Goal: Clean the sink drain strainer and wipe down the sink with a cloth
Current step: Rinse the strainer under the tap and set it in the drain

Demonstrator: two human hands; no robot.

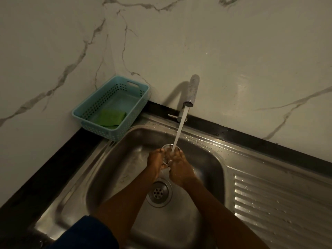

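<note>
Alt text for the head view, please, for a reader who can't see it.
The left hand and right hand hold a round metal strainer under water running from the tap into a steel sink. The drain lies uncovered near the wrists. A blue basket with a green pad sits at the sink's back left corner.

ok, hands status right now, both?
Left hand: holding the strainer.
Right hand: holding the same strainer.
</note>
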